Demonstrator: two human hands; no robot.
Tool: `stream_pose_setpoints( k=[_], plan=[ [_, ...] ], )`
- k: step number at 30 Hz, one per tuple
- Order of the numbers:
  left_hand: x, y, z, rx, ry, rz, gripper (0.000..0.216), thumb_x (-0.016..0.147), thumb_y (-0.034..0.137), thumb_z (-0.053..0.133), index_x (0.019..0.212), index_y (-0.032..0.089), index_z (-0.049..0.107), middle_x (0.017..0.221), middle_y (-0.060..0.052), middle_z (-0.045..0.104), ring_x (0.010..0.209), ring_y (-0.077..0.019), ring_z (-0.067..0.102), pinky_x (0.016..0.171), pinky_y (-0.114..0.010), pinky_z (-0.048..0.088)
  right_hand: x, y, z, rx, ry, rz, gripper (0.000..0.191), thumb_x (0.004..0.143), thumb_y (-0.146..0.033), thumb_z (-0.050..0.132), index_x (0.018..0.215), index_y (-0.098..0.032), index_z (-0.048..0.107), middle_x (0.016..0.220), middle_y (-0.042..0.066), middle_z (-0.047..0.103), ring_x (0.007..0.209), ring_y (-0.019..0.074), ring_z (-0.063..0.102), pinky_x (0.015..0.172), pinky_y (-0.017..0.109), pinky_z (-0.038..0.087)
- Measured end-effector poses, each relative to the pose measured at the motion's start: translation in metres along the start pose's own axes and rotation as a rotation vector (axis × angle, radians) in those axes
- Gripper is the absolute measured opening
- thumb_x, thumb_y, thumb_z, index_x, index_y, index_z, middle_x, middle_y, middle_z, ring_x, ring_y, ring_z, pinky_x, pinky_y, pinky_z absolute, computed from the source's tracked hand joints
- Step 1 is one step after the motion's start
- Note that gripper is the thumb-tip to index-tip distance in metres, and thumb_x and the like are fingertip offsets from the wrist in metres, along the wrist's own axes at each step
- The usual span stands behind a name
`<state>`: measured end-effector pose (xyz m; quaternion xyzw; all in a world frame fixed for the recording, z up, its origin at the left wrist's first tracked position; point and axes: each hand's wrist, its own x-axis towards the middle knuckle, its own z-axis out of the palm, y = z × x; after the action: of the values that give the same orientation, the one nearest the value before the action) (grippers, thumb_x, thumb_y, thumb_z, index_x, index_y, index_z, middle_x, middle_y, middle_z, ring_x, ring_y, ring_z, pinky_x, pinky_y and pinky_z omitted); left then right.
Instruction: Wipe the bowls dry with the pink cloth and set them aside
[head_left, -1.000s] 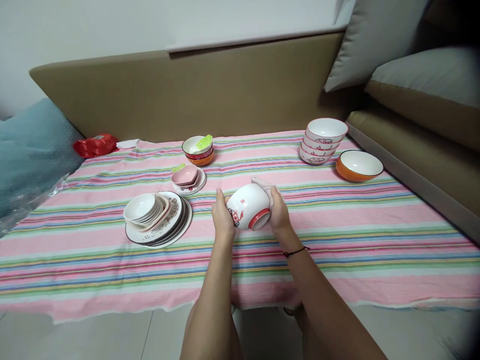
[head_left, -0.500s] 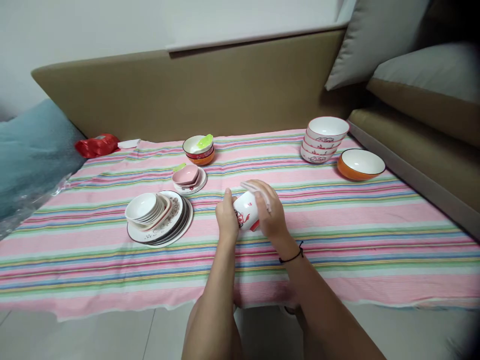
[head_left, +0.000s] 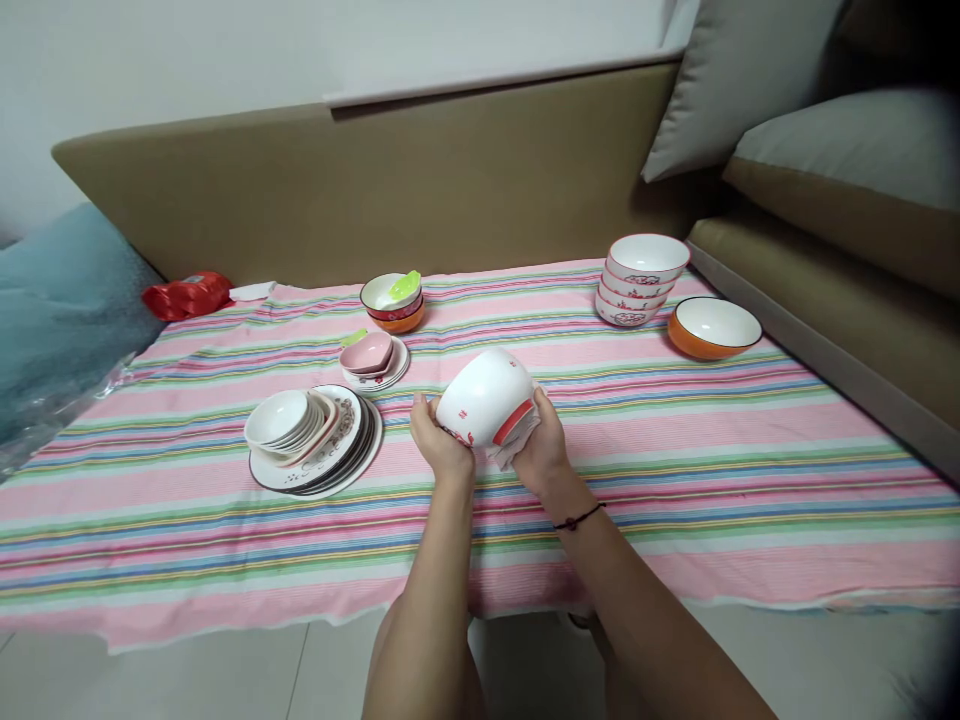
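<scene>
I hold a white bowl [head_left: 484,395] with a red foot ring and red pattern, tipped on its side above the striped cloth [head_left: 675,440]. My left hand [head_left: 433,442] grips its rim side from below-left. My right hand [head_left: 541,452] presses a pale wiping cloth [head_left: 514,447] against the bowl's red base. Both hands are closed around the bowl, in the middle of the table.
A stack of plates and small white dishes [head_left: 315,440] lies to the left, a pink dish on saucers [head_left: 371,355] behind it, and stacked small bowls with a green spoon [head_left: 394,298] farther back. Stacked white bowls [head_left: 641,280] and an orange bowl [head_left: 712,328] sit far right. A red bag [head_left: 187,295] lies at the far left.
The bowl has been turned so its white side faces up and the red base points toward my right hand. My right hand slid from over the bowl down to its base.
</scene>
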<state>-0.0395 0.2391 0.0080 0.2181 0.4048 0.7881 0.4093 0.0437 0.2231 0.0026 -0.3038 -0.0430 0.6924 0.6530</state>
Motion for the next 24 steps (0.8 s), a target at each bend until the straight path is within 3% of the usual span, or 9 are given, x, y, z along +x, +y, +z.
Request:
stream_pose_setpoints(
  k=[4,7,9,11,16,18,21,24],
  plan=[
    [-0.004,0.003,-0.003,0.308,-0.118,0.068,0.047,0.085,0.046,0.050,0.051,0.021,0.029,0.047,0.006,0.027,0.045,-0.0086,0.026,0.045,-0.024,0.023,0.001,-0.006,-0.001,0.065,0.034,0.027,0.039,0.095,-0.043,0.034,0.107,-0.022,0.064,0.086,-0.001,0.074,0.083,0.0169,0.069,0.077,0.030,0.056],
    [-0.008,0.007,-0.006,0.593,-0.270,0.231,0.041,0.093,0.042,0.037,0.059,0.020,0.043,0.054,0.003,0.040,0.053,-0.0120,0.038,0.053,-0.025,0.029,0.008,-0.012,-0.008,0.033,0.033,-0.021,0.040,0.095,-0.044,0.034,0.105,-0.022,0.065,0.087,0.000,0.074,0.087,0.0184,0.069,0.080,0.033,0.056],
    [-0.009,0.010,-0.006,0.714,-0.323,0.386,0.032,0.094,0.038,0.036,0.074,0.020,0.052,0.066,0.001,0.051,0.063,-0.0139,0.046,0.061,-0.025,0.033,0.015,-0.012,-0.013,-0.016,-0.012,-0.089,0.041,0.094,-0.045,0.035,0.108,-0.022,0.065,0.094,0.000,0.074,0.093,0.0195,0.068,0.086,0.036,0.055],
    [-0.009,0.012,-0.007,0.785,-0.334,0.434,0.026,0.092,0.040,0.042,0.079,0.020,0.053,0.071,0.000,0.054,0.067,-0.0147,0.049,0.063,-0.025,0.034,0.021,-0.010,-0.017,-0.108,-0.101,-0.181,0.043,0.093,-0.046,0.033,0.113,-0.023,0.064,0.107,0.001,0.073,0.103,0.0204,0.066,0.096,0.041,0.051],
    [-0.005,0.016,-0.009,1.088,-0.133,0.249,0.056,0.091,0.055,0.037,0.045,0.021,0.033,0.045,0.001,0.030,0.047,-0.0135,0.030,0.052,-0.030,0.019,0.017,0.004,-0.015,-0.663,-0.318,-0.565,0.047,0.096,-0.043,0.030,0.126,-0.021,0.059,0.137,0.005,0.057,0.134,0.0190,0.043,0.117,0.043,0.027],
    [-0.002,0.017,-0.011,1.172,-0.091,0.241,0.060,0.091,0.056,0.035,0.042,0.022,0.030,0.043,0.000,0.031,0.045,-0.0135,0.029,0.053,-0.031,0.017,0.005,0.007,-0.010,-0.974,-0.399,-0.750,0.045,0.097,-0.039,0.031,0.133,-0.024,0.052,0.145,0.003,0.048,0.139,0.0185,0.035,0.119,0.044,0.020],
    [0.003,0.017,-0.014,1.108,-0.089,0.154,0.059,0.090,0.056,0.036,0.041,0.022,0.034,0.043,-0.001,0.036,0.045,-0.0137,0.032,0.051,-0.031,0.019,-0.011,0.006,-0.004,-1.374,-0.536,-0.986,0.046,0.096,-0.033,0.036,0.141,-0.027,0.043,0.151,0.001,0.039,0.144,0.0204,0.025,0.121,0.049,0.014],
    [0.006,0.013,-0.014,0.875,-0.056,0.028,0.056,0.086,0.057,0.042,0.044,0.022,0.034,0.043,0.001,0.035,0.045,-0.0127,0.034,0.049,-0.029,0.023,-0.016,0.003,-0.003,-1.482,-0.533,-1.090,0.050,0.096,-0.029,0.034,0.146,-0.027,0.035,0.155,0.000,0.032,0.146,0.0210,0.019,0.121,0.050,0.013]
  ],
)
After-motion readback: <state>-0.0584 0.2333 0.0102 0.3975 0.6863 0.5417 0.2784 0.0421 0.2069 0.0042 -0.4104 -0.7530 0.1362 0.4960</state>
